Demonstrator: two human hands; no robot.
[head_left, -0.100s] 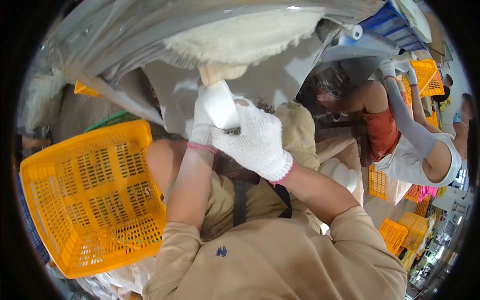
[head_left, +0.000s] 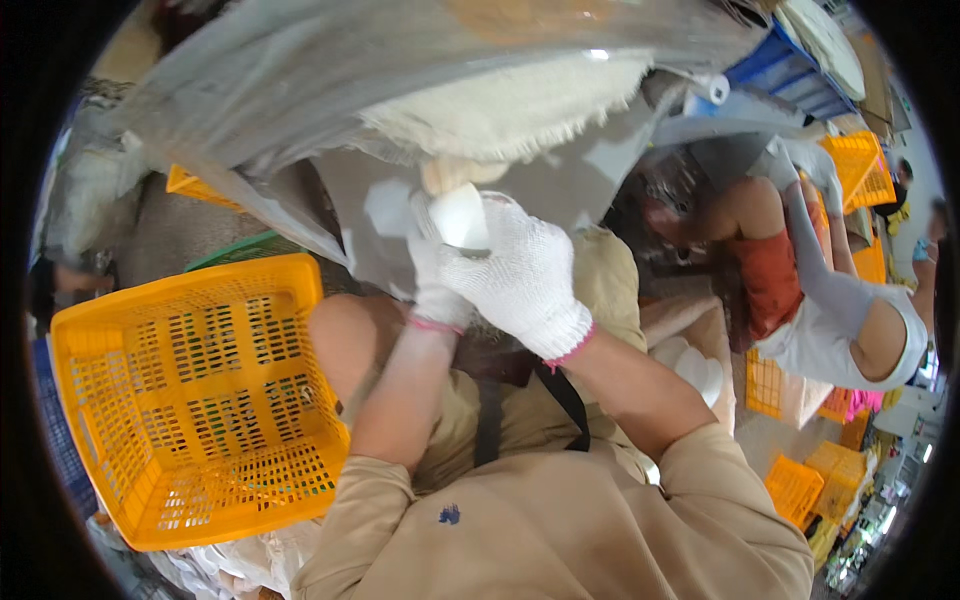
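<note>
Both my hands wear white knit gloves and meet in front of my chest. My right hand (head_left: 522, 280) is closed around a small white cup-shaped piece (head_left: 458, 215), its rounded top showing above the fingers. My left hand (head_left: 432, 280) sits just behind and below, touching the same piece, mostly hidden by the right glove. Directly above hangs a fuzzy cream-coloured mass (head_left: 510, 110) wrapped in clear plastic film (head_left: 300, 80), with a short pale stub (head_left: 445, 172) reaching down to the white piece.
An empty yellow plastic basket (head_left: 190, 400) stands at my left. Another person in an orange top and grey arm sleeve (head_left: 800, 270) works at the right, with more yellow crates (head_left: 860, 165) and a blue crate (head_left: 790, 80) beyond.
My hands and the white piece have stayed in nearly the same place; no clear movement.
</note>
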